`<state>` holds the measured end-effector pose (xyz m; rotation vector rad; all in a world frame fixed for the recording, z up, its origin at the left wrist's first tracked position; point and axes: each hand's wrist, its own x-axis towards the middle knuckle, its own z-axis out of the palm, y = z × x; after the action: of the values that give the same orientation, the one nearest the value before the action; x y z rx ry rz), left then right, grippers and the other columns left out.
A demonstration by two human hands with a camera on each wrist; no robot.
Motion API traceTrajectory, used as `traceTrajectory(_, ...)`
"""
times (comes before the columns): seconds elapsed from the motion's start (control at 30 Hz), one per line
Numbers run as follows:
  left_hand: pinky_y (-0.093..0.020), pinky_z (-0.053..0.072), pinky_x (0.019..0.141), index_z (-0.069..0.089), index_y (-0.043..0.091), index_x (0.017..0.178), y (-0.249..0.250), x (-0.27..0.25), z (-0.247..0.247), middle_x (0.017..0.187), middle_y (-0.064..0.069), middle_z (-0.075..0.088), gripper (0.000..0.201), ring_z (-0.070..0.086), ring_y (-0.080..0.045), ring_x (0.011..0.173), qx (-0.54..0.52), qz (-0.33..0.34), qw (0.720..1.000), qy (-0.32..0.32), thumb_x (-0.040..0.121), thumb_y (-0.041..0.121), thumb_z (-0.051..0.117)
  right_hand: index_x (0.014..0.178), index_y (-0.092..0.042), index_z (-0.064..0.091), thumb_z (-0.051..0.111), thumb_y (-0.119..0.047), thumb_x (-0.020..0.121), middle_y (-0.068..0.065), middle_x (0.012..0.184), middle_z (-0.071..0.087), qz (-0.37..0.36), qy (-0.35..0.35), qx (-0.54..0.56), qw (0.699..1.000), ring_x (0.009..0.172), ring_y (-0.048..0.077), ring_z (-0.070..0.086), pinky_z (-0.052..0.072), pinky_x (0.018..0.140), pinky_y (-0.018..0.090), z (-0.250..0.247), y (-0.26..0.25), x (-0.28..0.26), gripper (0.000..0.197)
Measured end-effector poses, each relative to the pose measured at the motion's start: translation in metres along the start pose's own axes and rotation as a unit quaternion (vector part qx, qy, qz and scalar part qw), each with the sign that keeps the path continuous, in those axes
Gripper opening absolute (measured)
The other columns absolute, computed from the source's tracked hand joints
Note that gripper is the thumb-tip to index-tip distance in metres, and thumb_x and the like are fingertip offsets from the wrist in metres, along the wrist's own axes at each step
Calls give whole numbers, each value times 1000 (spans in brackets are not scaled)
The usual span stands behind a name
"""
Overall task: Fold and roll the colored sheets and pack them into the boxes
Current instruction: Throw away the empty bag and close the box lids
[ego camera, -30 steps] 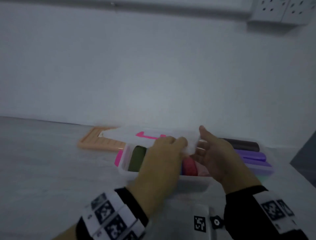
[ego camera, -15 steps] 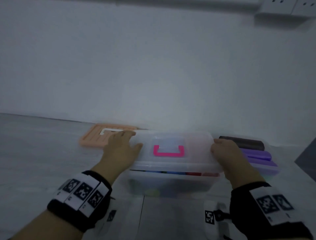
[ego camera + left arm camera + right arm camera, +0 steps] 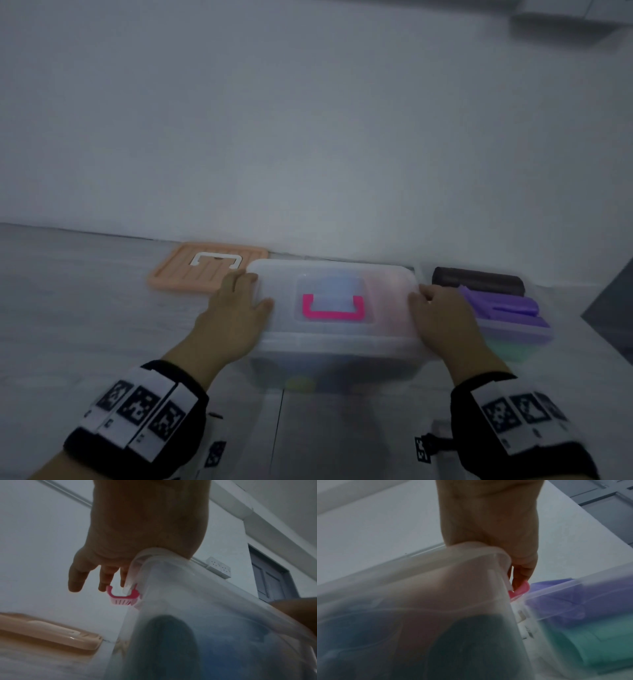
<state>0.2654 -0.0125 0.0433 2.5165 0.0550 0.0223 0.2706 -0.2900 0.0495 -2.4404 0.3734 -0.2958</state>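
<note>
— Pale grey wood-grain covers the bench (image 3: 85,308), and a plain white wall (image 3: 308,120) rises straight behind it, with sockets (image 3: 218,567) and a grey door (image 3: 271,573) further along in the left wrist view.

— And the clear box (image 3: 335,356)?

— It sits on the bench close to the wall, long axis running left to right, lid (image 3: 387,291) on top with its pink handle (image 3: 333,307) lying flat. Rolled sheets show dimly through the walls, colours hard to tell.

— What lies around the box?

— Left of it, a peach lid (image 3: 205,267) flat on the bench. Right of it, a second box (image 3: 513,329) holding purple sheets (image 3: 500,305), green beneath, and a dark roll (image 3: 479,281) at the back.

— The hands?

— Left hand (image 3: 233,322) lies on the lid's left end, thumb on top, fingers (image 3: 104,578) straight and relaxed, reaching past the edge above a pink side clip (image 3: 123,597). Right hand (image 3: 445,322) lies on the lid's right end, its fingers curling over the edge onto the pink clip (image 3: 520,589) there.
</note>
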Motion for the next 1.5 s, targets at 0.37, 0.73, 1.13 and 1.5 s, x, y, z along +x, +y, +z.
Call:
traceTrajectory(0.37, -51, 20, 113, 3, 22, 151, 3, 4, 5, 159, 4, -11, 62, 5, -24, 146, 155, 24, 986, -53, 98, 48, 22, 137, -18, 51, 48, -23, 97, 10, 134, 56, 11, 7, 29, 1000, 121, 27, 52, 37, 100, 31, -2, 11, -5, 40)
traceTrajectory(0.73, -60, 0, 113, 9, 31, 151, -2, 8, 4, 159, 11, -3, 59, 11, -19, 146, 159, 8, 987, -31, 97, 54, 19, 131, -21, 57, 56, -27, 92, 14, 132, 55, 38, 6, 80, 996, 120, 28, 51, 36, 101, 31, 1, 16, 1, 39)
traceTrajectory(1.13, -65, -3, 109, 6, 33, 150, 3, 5, 4, 159, 13, -4, 58, 9, -19, 146, 193, 1, 981, -26, 97, 54, 16, 121, 11, 51, 65, -44, 84, 25, 121, 57, 174, 75, 89, 978, 112, 35, 55, 40, 83, 33, 8, 11, -7, 67)
traceTrajectory(1.5, -60, 6, 112, 12, 31, 150, 1, 9, 8, 159, 11, 1, 53, 10, -22, 145, 124, -2, 992, -18, 99, 43, 22, 100, -3, 65, 55, -35, 93, 16, 98, 64, 56, 122, -36, 990, 86, 27, 57, 35, 72, 27, 5, -2, -14, 34)
